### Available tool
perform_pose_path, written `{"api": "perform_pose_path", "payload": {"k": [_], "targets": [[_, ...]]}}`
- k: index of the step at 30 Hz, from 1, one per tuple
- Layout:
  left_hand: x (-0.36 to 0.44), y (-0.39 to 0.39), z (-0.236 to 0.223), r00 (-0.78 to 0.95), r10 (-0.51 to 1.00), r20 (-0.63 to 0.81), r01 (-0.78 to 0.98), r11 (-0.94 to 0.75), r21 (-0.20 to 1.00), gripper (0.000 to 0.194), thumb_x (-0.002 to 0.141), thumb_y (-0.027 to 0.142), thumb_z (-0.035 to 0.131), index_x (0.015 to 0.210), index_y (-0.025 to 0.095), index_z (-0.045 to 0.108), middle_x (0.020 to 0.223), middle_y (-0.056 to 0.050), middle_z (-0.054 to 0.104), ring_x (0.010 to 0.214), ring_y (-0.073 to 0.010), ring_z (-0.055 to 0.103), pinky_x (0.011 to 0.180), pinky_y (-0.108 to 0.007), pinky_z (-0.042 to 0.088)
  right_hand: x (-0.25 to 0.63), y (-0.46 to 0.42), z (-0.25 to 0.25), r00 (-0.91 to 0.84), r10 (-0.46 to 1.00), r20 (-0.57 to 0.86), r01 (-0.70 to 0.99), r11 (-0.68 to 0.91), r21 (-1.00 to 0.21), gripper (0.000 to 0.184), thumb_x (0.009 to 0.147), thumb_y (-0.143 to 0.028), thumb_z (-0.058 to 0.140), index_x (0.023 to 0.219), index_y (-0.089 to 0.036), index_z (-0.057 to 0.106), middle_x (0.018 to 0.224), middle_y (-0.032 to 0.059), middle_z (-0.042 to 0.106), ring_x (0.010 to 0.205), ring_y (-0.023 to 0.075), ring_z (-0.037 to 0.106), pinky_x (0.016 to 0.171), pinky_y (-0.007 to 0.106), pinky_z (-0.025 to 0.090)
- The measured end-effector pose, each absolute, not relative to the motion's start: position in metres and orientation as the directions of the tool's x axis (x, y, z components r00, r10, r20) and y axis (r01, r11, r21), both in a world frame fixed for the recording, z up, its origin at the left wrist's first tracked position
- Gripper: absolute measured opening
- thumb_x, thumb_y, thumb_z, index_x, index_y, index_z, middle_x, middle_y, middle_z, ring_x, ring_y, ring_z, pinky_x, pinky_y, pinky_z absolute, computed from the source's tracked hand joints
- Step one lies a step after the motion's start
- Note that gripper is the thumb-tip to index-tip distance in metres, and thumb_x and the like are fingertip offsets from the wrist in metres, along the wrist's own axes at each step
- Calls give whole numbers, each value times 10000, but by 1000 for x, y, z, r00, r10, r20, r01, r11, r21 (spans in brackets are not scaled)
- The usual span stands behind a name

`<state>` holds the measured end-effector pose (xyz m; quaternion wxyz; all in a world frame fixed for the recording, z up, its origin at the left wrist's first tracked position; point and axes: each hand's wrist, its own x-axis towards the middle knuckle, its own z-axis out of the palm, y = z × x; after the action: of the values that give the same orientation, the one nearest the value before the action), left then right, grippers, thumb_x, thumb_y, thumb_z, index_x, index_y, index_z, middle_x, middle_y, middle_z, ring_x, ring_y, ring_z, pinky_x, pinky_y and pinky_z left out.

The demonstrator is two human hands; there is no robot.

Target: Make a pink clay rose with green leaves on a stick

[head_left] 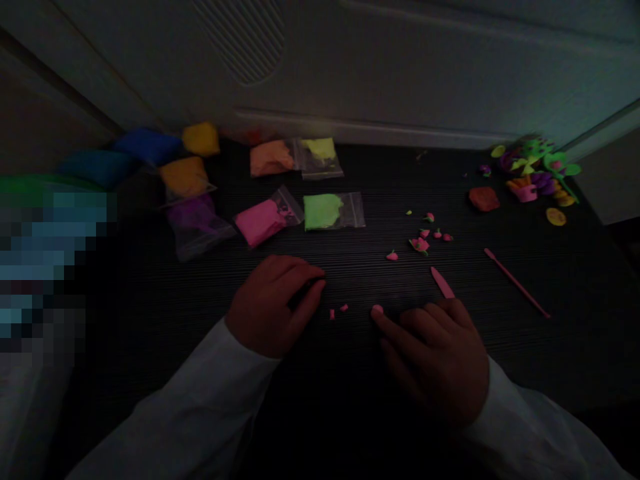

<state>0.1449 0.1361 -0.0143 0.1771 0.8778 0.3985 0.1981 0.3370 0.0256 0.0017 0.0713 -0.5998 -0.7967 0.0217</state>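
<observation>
My left hand (273, 303) rests on the dark table (150, 313), its fingers curled with the tips pressed together; what they hold is hidden. My right hand (437, 357) lies low on the table and grips a pink plastic knife (442, 282) whose blade sticks out past the knuckles. Its forefinger touches a small pink clay ball (377, 310). Two tiny pink crumbs (338, 311) lie between my hands.
Clay in clear bags lies beyond: pink (263, 222), green (325, 211), purple (193, 217), orange (271, 158), yellow (320, 152), blue (145, 145). Small pink clay pieces (423, 241), a thin pink stick tool (515, 282), a red lump (483, 198) and a colourful clay model (537, 170) sit to the right.
</observation>
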Motion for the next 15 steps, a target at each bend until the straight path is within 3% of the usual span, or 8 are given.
{"api": "perform_pose_path", "payload": {"k": [15], "targets": [[145, 136, -14, 606, 765, 217, 621, -626, 472, 207, 715, 242, 476, 870, 164, 589, 842, -42, 577, 803, -145, 515, 731, -287, 428, 338, 26, 1, -232, 971, 57, 961, 238, -140, 355, 764, -331, 432, 1110, -266, 480, 739, 6, 545, 657, 136, 423, 669, 339, 284]]}}
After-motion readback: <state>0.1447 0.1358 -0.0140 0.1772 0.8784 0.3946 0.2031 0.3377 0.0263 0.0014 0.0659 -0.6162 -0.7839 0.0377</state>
